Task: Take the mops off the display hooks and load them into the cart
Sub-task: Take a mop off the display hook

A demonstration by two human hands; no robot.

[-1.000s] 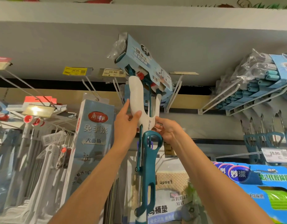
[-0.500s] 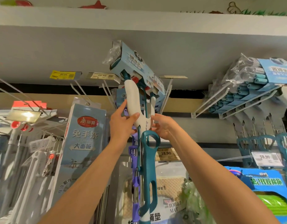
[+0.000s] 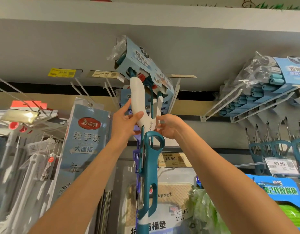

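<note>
Mop [image 3: 140, 105] head tilted slightly further, its boxed end [image 3: 142, 65] angled up toward the far left. Left hand [image 3: 124, 124] thumb shifted lower on the white yoke; right hand [image 3: 168, 125] fingers slid further under its base.

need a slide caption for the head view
Both hands, left hand and right hand, grip a boxed teal mop at the display hooks.
</note>
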